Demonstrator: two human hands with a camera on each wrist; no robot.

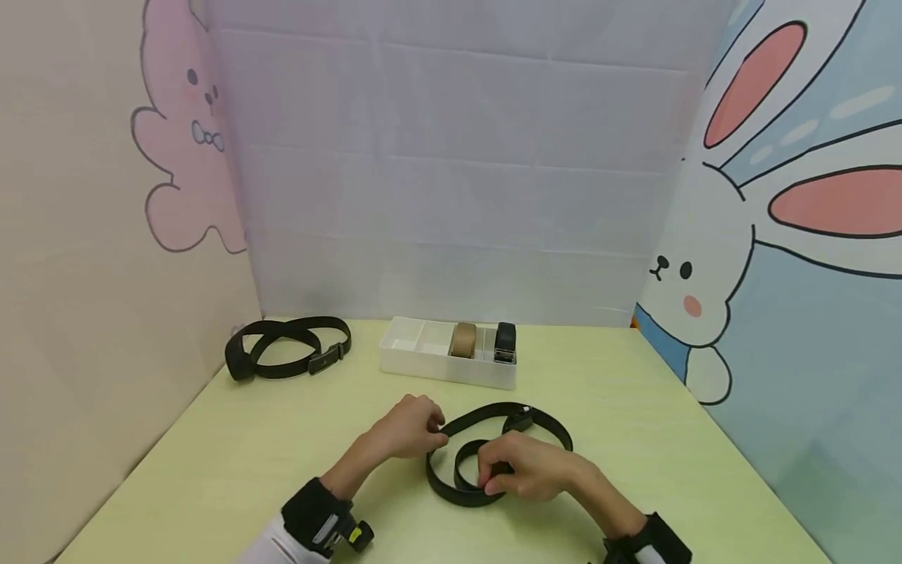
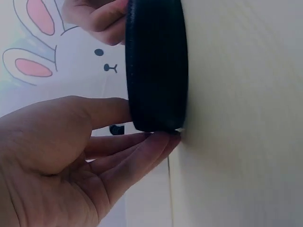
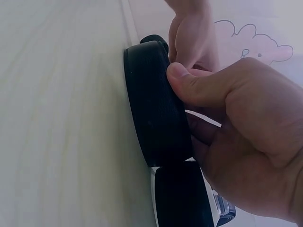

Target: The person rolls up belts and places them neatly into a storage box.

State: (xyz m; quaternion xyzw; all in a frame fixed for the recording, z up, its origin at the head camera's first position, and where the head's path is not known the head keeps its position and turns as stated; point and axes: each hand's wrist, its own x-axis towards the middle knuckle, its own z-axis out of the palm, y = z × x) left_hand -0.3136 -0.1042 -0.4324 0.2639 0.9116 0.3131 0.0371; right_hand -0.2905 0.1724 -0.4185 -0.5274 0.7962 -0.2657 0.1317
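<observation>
Belt: my black belt [image 1: 493,450] lies on the counter [image 1: 232,462] right in front of me, bent into loose loops, one small loop inside a big one.
Left hand: my left hand [image 1: 407,427] pinches the strap at the left side of the big loop; in the left wrist view my fingers [image 2: 142,146] sit under the strap's edge and my thumb lies on its side.
Right hand: my right hand [image 1: 524,466] holds the small loop — my thumb [image 3: 199,87] presses on the strap and my other fingers curl behind it.
How it feels, I think: bendy and light, not easy to break, but a bit springy — the loops may pop open if I let go.
Where to hold: on the flat strap, thumb on one side and fingers on the other, near where it curls.
Other things: a white tray [image 1: 423,356] farther back holds a tan roll [image 1: 463,341] and a black roll [image 1: 505,342]; another black belt [image 1: 285,356] lies at the far left.
</observation>
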